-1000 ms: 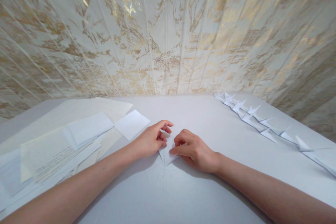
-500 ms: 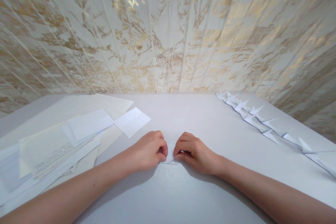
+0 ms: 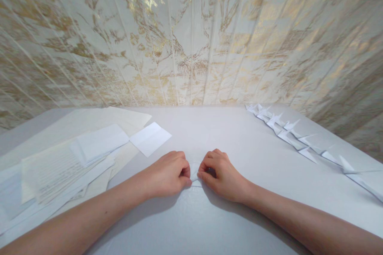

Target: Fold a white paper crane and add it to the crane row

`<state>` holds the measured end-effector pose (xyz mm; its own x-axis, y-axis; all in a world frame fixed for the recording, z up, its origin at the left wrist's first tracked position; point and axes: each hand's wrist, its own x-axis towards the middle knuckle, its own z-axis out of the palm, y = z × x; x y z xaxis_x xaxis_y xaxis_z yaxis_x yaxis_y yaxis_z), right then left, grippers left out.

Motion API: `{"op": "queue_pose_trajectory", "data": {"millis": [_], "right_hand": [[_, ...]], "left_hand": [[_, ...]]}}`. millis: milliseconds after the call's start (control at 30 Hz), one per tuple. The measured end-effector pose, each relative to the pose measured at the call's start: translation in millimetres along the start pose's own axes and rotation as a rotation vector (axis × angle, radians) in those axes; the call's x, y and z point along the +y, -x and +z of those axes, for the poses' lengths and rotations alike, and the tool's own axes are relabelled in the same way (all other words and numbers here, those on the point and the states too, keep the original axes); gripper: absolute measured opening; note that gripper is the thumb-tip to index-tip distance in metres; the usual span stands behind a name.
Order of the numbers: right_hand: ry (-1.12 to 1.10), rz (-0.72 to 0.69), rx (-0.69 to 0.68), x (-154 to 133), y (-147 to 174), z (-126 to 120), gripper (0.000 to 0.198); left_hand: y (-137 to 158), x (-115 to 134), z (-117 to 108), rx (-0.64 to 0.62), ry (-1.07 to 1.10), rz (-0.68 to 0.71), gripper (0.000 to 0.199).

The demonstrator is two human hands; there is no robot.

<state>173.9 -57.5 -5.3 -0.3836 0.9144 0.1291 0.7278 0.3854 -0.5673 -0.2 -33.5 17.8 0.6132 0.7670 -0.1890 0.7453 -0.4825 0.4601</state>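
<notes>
- Left hand: fingers curled tight together, pinching the left edge of a small folded white paper piece.
- Right hand: fingers curled likewise and clamped on the right edge of the same piece.
- The small folded white paper piece lies low on the pale grey surface, near its middle, between the two hands; most of it is hidden by the knuckles, so its shape cannot be told.
- Left of the hands: a loose heap of white and cream paper sheets, some lined, with a folded white rectangular sheet lying at its near edge, apart from the left hand.
- Right of the hands: a row of folded white pointed paper figures, running from the far edge towards the near right corner, well apart from the right hand.
- Behind the surface: a cream wall with gold veining.
- Nothing lies between the hands and either group of papers.
</notes>
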Motion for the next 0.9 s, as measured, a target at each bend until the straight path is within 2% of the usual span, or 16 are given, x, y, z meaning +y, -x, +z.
{"op": "queue_pose_trajectory", "data": {"millis": [367,633,767,900], "right_hand": [[0.026,0.031,0.025,1.4,-0.6,5.8,0.011],[0.025,0.031,0.016,0.7,-0.7,3.8,0.01],[0.024,0.029,0.017,0.8,-0.6,3.4,0.011],[0.03,0.031,0.019,0.5,-1.2,3.3,0.011]], "left_hand": [[-2.7,4.0,0.6,-0.014,-0.059,-0.032,0.012],[-6.3,2.1,-6.3,-0.11,0.015,-0.08,0.005],[-7.7,-1.0,-2.0,-0.034,-0.027,-0.035,0.014],[-7.7,1.5,1.2,-0.01,-0.07,-0.055,0.01]]}}
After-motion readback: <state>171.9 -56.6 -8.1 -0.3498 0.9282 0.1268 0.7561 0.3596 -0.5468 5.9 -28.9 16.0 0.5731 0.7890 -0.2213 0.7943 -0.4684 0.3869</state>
